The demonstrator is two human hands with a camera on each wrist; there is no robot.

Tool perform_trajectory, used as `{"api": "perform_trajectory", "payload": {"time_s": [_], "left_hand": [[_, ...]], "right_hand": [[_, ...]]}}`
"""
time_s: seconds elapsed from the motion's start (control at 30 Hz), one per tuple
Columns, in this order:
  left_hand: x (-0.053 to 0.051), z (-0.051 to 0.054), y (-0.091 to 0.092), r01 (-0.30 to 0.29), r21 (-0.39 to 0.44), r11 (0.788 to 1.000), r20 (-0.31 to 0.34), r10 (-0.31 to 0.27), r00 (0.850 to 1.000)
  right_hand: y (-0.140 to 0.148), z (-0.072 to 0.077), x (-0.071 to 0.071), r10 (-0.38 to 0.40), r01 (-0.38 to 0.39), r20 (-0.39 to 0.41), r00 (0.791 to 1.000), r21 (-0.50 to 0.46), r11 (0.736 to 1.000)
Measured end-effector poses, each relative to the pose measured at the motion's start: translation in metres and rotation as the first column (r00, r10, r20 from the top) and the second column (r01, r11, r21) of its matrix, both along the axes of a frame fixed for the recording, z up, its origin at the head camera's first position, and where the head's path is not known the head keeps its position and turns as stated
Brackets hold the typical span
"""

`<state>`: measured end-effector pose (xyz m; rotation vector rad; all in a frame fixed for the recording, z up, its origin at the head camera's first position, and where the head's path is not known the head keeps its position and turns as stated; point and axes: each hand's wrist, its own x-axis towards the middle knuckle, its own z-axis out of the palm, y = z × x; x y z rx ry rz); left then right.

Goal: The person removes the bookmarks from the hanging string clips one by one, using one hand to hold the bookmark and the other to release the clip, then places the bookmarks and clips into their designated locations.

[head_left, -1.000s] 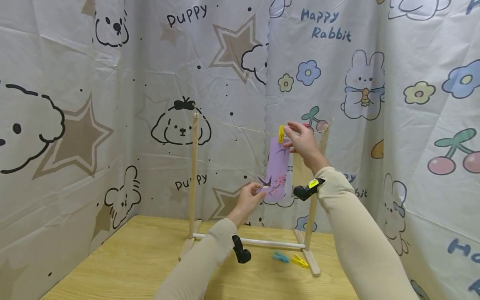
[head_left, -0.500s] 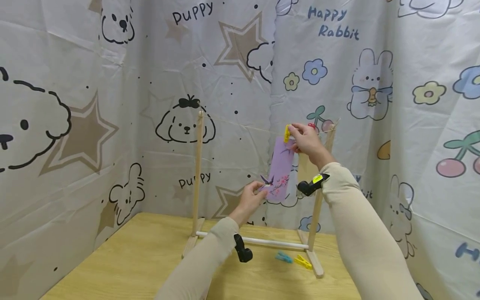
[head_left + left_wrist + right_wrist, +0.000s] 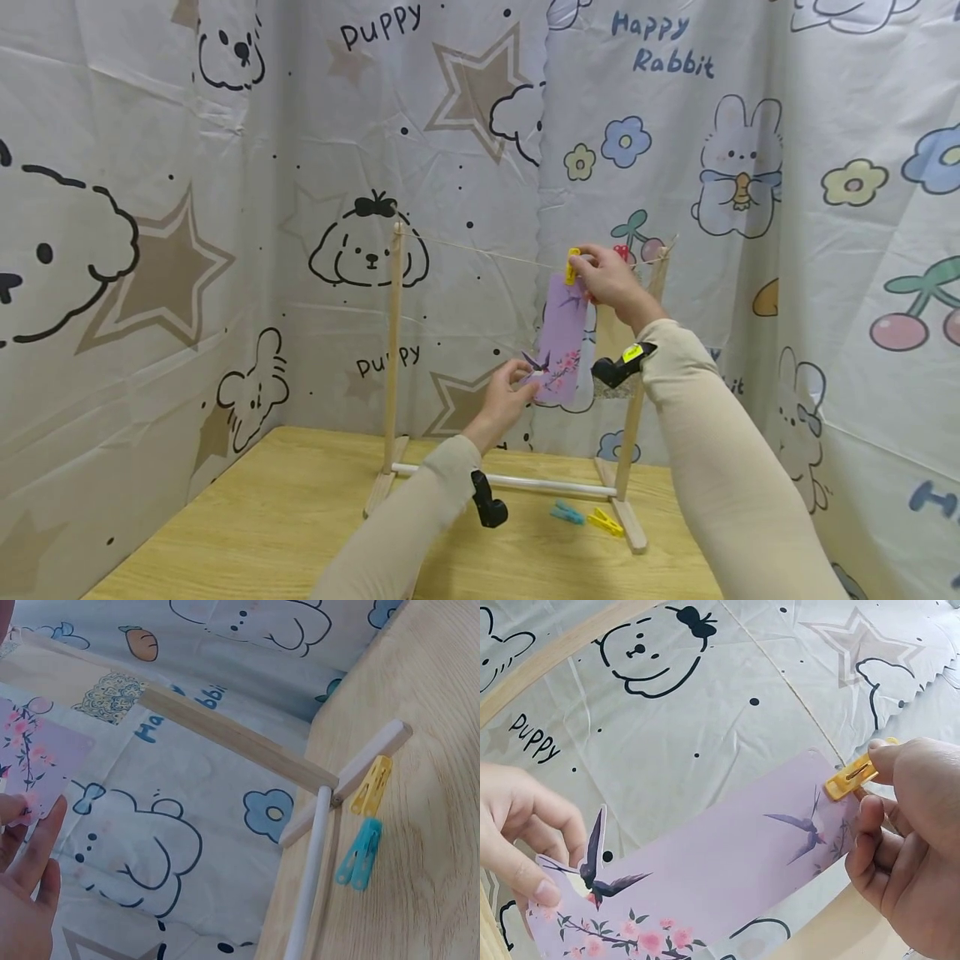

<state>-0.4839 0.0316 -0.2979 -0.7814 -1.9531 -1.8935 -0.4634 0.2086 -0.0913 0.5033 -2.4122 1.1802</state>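
Observation:
A purple card [image 3: 561, 333] with swallows and pink blossoms hangs upright below the string [image 3: 480, 250]. My right hand [image 3: 617, 283] pinches a yellow clothespin [image 3: 572, 267] at the card's top edge, where the string meets it. In the right wrist view the yellow clothespin [image 3: 852, 778] lies over the card's corner [image 3: 810, 769], with the thumb on it and the other fingers curled beside the card. My left hand [image 3: 504, 402] pinches the card's lower left edge between thumb and fingers, as the left wrist view also shows at the blossom end [image 3: 45, 769].
A beige card [image 3: 615, 350] hangs right of the purple one, partly behind my right hand. Wooden posts [image 3: 393, 350] and a white bar [image 3: 525, 483] form the stand. A blue clothespin [image 3: 567, 512] and another yellow clothespin [image 3: 605, 522] lie on the table [image 3: 247, 517] by the right foot.
The head view has shifted slightly, moving the whole scene a little to the right in it. Both hands keep their grips on the card and clothespin, with hardly any movement.

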Motion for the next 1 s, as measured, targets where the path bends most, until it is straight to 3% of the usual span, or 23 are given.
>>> {"api": "perform_trajectory", "payload": {"time_s": [0.4,0.63,0.83,1.0], "left_hand": [[0.000,0.002,-0.002,0.061,0.102,0.993,0.060,-0.068,0.996],[-0.002,0.000,-0.003,0.095,0.127,0.987,0.063,-0.104,0.993],[-0.002,0.001,-0.005,0.102,0.125,0.987,0.066,-0.110,0.992],[-0.001,0.000,-0.007,0.107,0.124,0.986,0.071,-0.117,0.991]], "right_hand": [[0.002,0.009,0.010,-0.012,0.011,0.054,0.998,0.016,1.000],[-0.003,0.006,0.010,-0.040,0.040,0.004,0.999,0.007,0.999],[-0.004,0.003,0.010,-0.045,0.043,-0.030,0.999,-0.071,0.997],[-0.009,-0.001,0.009,-0.056,0.045,-0.049,0.997,-0.209,0.977]]}}
